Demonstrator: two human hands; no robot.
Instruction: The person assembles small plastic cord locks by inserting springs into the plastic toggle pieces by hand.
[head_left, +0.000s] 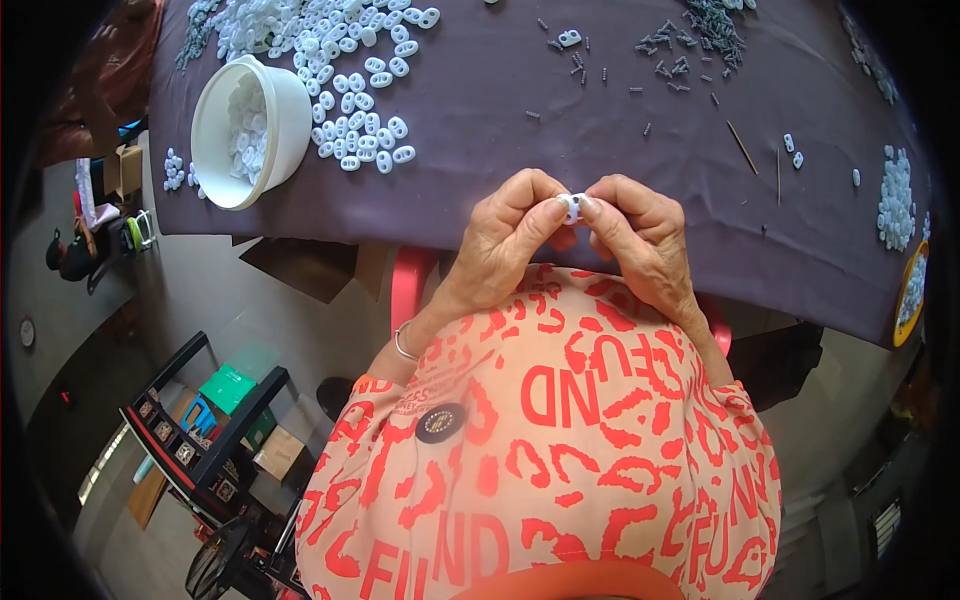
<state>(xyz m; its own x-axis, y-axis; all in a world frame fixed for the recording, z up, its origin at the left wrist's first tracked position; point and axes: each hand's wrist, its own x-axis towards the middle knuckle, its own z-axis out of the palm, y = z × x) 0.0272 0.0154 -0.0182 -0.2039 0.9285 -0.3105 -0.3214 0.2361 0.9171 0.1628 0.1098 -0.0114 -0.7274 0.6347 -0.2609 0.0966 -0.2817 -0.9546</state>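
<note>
Both my hands meet at the near edge of a table covered with a dark purple cloth [480, 150]. My left hand [510, 235] and my right hand [635, 235] pinch one small white plastic piece [571, 206] between their fingertips. A heap of similar white oval pieces [350, 70] lies at the far left of the cloth. Beside the heap stands a white bowl [290, 110] holding more of them. Small dark metal pins [690, 35] are scattered at the far right.
Two thin sticks [742, 148] lie on the cloth to the right. More white pieces [895, 195] are heaped near a yellow-rimmed dish [908, 295] at the right edge. A red chair [408, 285] shows under the table. A black rack [200, 440] stands on the floor at lower left.
</note>
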